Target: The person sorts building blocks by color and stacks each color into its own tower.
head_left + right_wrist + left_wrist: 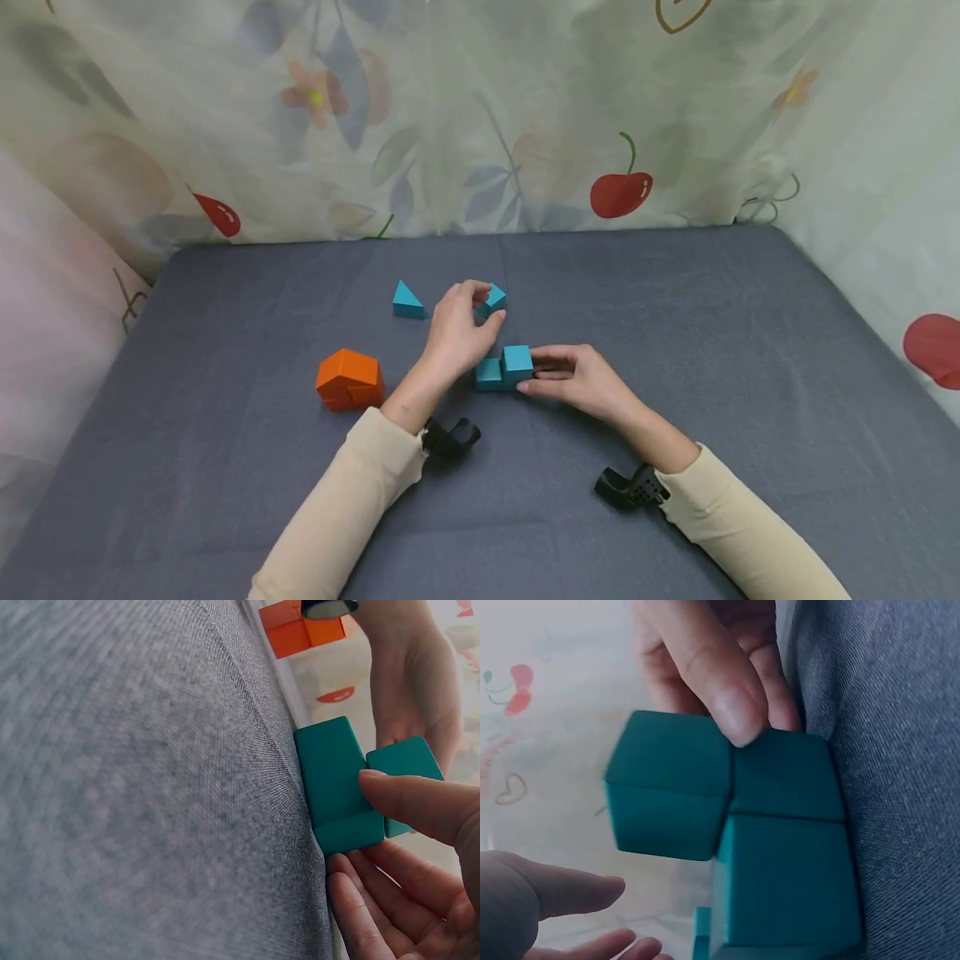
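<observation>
A small blue block stack (516, 365) stands on the cloth: two blocks side by side at the bottom and a cube on top of the right one. My right hand (581, 381) pinches the stack's right end, its thumb (405, 796) on the near face and fingers curled behind. Beyond the stack, my left hand (459, 329) is beside another blue block (495, 297), thumb and fingers spread apart around it. The left wrist view shows that thumb (577, 892) away from the stack.
A blue triangular block (408, 302) lies left of my left hand. An orange block assembly (349, 379) stands by my left forearm. Dark grey cloth covers the table (675, 317), and a printed curtain (525, 117) hangs behind it.
</observation>
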The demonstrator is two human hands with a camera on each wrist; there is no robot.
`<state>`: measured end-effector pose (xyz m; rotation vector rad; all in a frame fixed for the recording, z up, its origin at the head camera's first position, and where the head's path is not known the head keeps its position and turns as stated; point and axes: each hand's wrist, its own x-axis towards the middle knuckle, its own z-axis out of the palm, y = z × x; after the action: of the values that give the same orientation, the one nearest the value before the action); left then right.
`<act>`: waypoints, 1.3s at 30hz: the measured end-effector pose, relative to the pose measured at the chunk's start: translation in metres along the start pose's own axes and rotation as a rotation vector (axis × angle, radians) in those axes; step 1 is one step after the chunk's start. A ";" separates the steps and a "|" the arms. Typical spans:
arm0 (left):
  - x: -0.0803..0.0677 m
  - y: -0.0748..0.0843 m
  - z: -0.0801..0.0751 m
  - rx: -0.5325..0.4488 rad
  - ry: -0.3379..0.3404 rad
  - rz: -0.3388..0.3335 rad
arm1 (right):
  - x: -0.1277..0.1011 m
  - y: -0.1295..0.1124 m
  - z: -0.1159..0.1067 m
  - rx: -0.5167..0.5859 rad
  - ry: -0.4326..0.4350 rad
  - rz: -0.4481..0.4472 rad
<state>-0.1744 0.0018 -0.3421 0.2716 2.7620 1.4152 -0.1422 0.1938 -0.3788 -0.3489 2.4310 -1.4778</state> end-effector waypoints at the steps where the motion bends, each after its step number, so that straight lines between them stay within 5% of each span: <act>1: 0.002 -0.001 0.001 -0.007 0.006 -0.006 | 0.000 0.000 0.000 -0.002 -0.001 -0.002; 16: 0.018 -0.015 0.012 0.038 0.075 0.006 | 0.000 0.001 0.000 -0.008 0.000 0.025; 26: 0.028 -0.020 0.018 0.068 0.041 -0.076 | -0.001 0.000 0.001 0.008 -0.008 0.035; 39: 0.033 -0.024 0.022 0.086 0.043 -0.094 | -0.001 0.001 -0.001 0.008 -0.004 0.044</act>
<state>-0.2084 0.0110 -0.3724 0.1123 2.8328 1.2986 -0.1411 0.1953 -0.3792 -0.2948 2.4128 -1.4672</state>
